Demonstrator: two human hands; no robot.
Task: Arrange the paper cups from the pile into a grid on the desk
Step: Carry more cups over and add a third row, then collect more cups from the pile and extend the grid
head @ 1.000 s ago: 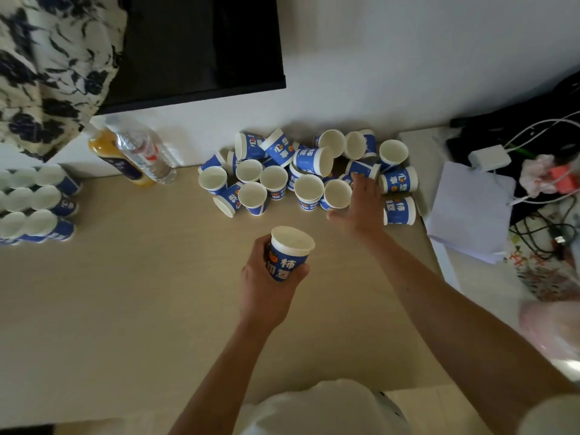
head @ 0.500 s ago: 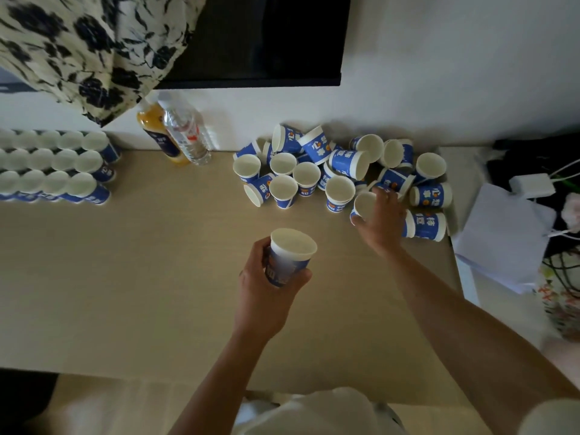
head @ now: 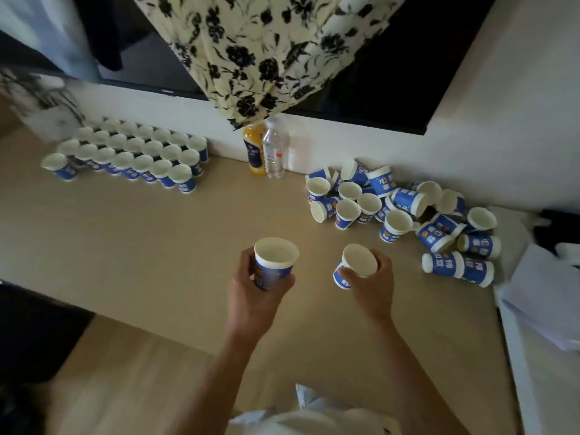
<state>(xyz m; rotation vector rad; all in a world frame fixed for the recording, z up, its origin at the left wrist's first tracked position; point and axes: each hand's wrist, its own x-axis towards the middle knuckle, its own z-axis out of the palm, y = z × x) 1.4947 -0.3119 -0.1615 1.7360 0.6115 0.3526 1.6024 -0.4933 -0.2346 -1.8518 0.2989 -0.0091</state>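
Though apart, cups [head: 272, 271] in hands [head: 251, 301]

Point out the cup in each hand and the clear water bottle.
Left-hand cup [head: 270, 275], head view, blue side wall.
Right-hand cup [head: 359, 260], head view, white inside.
Water bottle [head: 275, 153], head view, clear body.

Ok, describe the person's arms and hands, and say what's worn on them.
The left hand and right hand are bare: no gloves, no rings or watch that I can make out. The left forearm and right forearm are bare too, no sleeve in view. A pale, whitish garment shows at the bottom edge.
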